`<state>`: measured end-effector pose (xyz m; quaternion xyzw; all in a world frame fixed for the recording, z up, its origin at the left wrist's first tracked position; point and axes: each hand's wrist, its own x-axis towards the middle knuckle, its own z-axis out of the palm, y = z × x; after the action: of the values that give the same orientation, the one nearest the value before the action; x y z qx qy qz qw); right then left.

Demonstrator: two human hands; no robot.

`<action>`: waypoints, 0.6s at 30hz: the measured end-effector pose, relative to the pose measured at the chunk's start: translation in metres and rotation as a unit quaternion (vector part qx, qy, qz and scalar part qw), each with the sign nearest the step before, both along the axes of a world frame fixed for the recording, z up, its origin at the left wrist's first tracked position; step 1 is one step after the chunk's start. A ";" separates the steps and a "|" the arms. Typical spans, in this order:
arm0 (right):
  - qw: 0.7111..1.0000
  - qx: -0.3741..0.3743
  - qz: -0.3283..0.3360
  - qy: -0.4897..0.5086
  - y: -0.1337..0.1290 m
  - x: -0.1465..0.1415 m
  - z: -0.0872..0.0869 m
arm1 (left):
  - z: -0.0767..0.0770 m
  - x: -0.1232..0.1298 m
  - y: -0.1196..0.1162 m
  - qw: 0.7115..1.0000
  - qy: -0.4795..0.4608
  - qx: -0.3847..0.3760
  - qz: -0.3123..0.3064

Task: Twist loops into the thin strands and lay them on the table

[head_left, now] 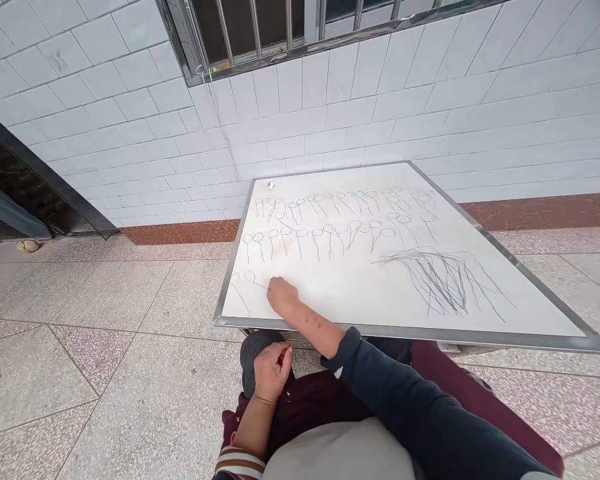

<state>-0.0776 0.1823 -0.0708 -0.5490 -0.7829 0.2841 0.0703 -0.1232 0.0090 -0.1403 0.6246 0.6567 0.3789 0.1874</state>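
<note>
A white board with a grey metal rim [410, 331] lies in front of me. My right hand [283, 297] is over its near left part, fingers pinched at the end of a thin dark looped strand [251, 276]; the fingertips are partly hidden. Another strand [240, 293] lies just left of it. Rows of similar looped strands [303, 233] with loose tails spread across the board. At the right is a tangled bunch of long dark strands [445, 280]. My left hand [273, 370] rests on my knee below the board edge, fingers curled closed, with nothing visible in it.
A small white and red object [271, 186] sits in the board's far left corner. Beyond the board is a white tiled wall [330, 133] with a barred window [280, 30]. A dark doorway [10, 180] is at the far left. Speckled stone tiles [170, 387] cover the floor.
</note>
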 end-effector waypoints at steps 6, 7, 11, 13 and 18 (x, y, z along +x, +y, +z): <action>0.996 0.001 -0.079 0.049 -0.006 0.059 -0.003 | 0.000 -0.002 0.003 0.998 -0.053 0.022 0.006; 0.994 0.002 -0.086 0.069 -0.008 0.069 -0.003 | 0.000 -0.002 0.004 0.997 -0.068 0.024 0.009; 0.979 -0.023 -0.073 0.188 -0.025 0.105 0.000 | 0.004 0.003 0.006 0.989 -0.143 0.028 0.024; 0.966 -0.056 -0.048 0.247 -0.042 0.121 0.005 | 0.008 0.007 0.006 0.980 -0.195 0.024 0.037; 0.836 -0.273 0.020 0.475 -0.090 0.155 0.025 | 0.042 0.020 0.013 0.928 -0.358 0.037 0.097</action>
<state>0.0777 0.0920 -0.0459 -0.3278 -0.5543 0.7138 0.2753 -0.1033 0.0224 -0.0978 0.3868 0.5890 0.6178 0.3490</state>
